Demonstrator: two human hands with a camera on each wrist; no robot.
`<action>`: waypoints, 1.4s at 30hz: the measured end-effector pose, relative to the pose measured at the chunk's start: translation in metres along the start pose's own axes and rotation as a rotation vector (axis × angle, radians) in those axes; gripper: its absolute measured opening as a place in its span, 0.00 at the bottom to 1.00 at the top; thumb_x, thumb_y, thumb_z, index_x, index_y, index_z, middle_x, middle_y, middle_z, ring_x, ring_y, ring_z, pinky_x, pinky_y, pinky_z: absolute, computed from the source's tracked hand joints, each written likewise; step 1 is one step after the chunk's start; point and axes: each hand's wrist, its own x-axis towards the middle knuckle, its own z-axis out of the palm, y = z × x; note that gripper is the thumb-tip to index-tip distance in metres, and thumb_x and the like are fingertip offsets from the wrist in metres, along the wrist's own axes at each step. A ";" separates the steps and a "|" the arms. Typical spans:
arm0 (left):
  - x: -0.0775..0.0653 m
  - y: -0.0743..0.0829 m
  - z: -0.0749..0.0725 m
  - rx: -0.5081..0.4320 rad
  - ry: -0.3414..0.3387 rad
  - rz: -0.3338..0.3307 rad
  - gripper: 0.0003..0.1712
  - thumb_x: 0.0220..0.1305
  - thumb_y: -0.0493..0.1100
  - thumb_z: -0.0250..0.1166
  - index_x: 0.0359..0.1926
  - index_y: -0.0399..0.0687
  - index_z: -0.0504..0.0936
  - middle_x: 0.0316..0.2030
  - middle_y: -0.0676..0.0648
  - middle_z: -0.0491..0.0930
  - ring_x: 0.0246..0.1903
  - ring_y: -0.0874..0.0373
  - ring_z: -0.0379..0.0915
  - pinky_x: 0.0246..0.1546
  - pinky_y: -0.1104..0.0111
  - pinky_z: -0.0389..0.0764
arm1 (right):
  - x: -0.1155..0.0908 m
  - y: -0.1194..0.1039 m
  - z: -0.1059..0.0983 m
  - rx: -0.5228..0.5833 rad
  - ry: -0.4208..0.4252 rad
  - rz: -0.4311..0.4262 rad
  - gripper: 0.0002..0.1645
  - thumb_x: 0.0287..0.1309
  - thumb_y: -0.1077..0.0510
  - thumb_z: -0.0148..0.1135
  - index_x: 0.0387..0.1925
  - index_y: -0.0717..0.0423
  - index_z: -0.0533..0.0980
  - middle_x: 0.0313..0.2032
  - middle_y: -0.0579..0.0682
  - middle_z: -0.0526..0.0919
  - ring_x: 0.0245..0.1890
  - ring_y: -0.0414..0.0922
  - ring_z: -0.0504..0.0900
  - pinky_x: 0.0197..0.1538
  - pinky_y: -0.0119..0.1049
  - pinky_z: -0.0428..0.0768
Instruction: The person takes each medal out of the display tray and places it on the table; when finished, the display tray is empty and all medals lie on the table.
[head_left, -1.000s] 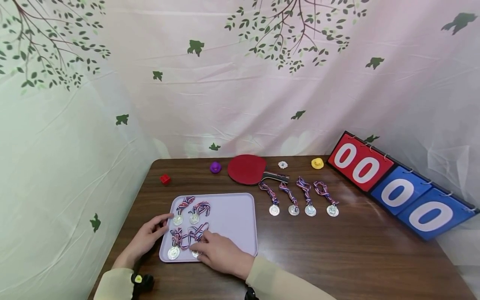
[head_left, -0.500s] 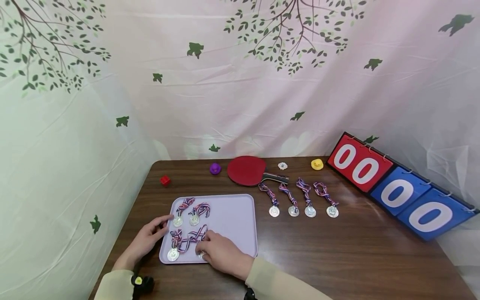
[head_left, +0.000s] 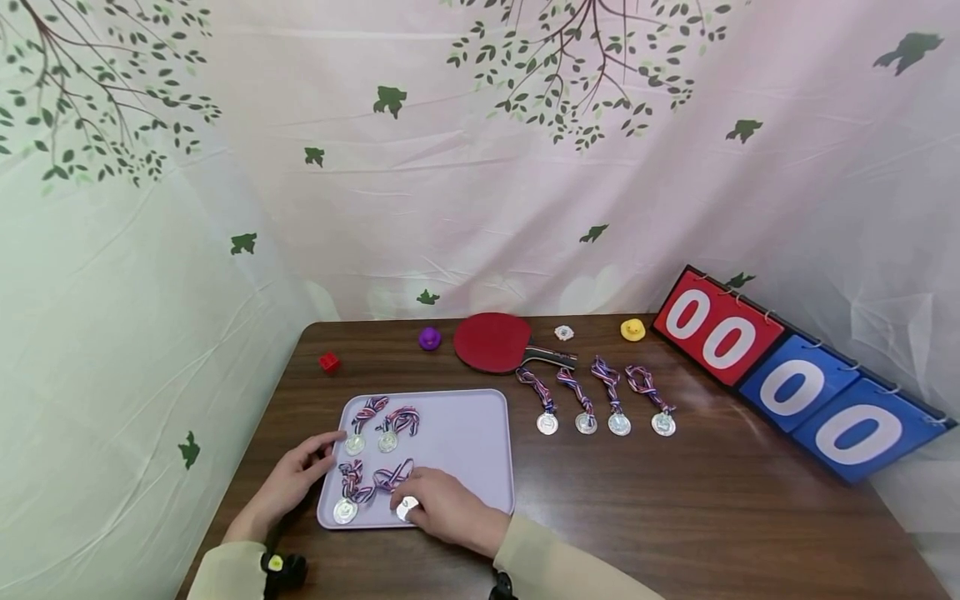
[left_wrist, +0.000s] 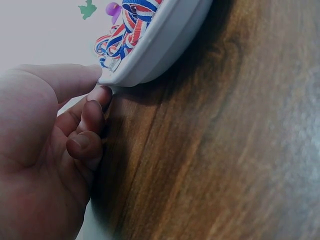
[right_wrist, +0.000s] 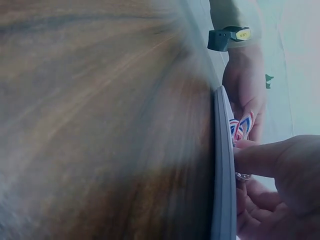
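Note:
A pale lilac tray (head_left: 457,417) lies on the table with silver medals on striped ribbons in its left half. My left hand (head_left: 288,483) holds the tray's left rim, thumb on top and index fingertip against the edge, as the left wrist view (left_wrist: 45,125) shows. Over the tray's front, my right hand (head_left: 450,508) pinches a silver medal (head_left: 407,507), its ribbon (head_left: 392,477) bunched behind the fingers. Left of it lies another medal (head_left: 345,510); two more, a left one (head_left: 355,444) and a right one (head_left: 387,442), lie farther back. In the right wrist view the fingers hide most of the pinched medal.
Right of the tray, several medals (head_left: 618,423) stand in a row on the dark wooden table (head_left: 637,517). Behind are a red paddle (head_left: 492,342), purple duck (head_left: 430,338), yellow duck (head_left: 633,330), red block (head_left: 329,362) and small white item (head_left: 564,332). A scoreboard (head_left: 795,375) leans right.
The right hand has shifted the medal slightly right and toward the front rim, and its ribbon has drawn in from the neighbouring one. My left hand stays at the tray's edge.

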 end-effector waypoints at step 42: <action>0.000 0.000 -0.001 0.010 -0.006 -0.010 0.21 0.67 0.45 0.59 0.61 0.63 0.74 0.46 0.45 0.69 0.42 0.50 0.64 0.38 0.65 0.67 | -0.095 0.075 -0.073 0.628 0.142 0.127 0.21 0.50 0.65 0.69 0.49 0.55 0.80 0.45 0.50 0.81 0.31 0.44 0.79 0.33 0.34 0.79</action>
